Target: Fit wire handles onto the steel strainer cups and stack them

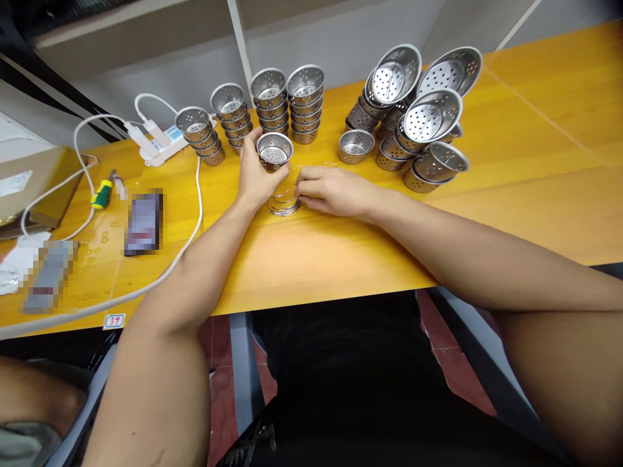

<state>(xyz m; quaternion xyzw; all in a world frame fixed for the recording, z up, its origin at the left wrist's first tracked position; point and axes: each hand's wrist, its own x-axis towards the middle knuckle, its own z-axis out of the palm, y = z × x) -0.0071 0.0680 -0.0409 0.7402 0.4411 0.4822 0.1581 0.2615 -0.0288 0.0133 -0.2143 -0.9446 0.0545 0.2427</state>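
My left hand (257, 170) is wrapped round a small perforated metal cup (275, 150), which stands upright with its open top facing me. Close by on the right, my right hand (327, 189) has its fingertips pinched together beside several thin metal wire rings (283, 209). Part of the rings lies under and behind my fingers, so I cannot make out whether one is between them. A single perforated cup (356, 146) sits a little beyond my right hand. Behind the held cup rise tall stacks of the same kind of cup (305, 107).
Leaning piles of perforated cups (428, 123) fill the back right. At left are a power strip (163, 144), a white cable (199, 194) across the table, a screwdriver (102, 193), two blurred phones (143, 224) and a cardboard box (43, 181). Another person's leg (36, 395) shows at lower left.
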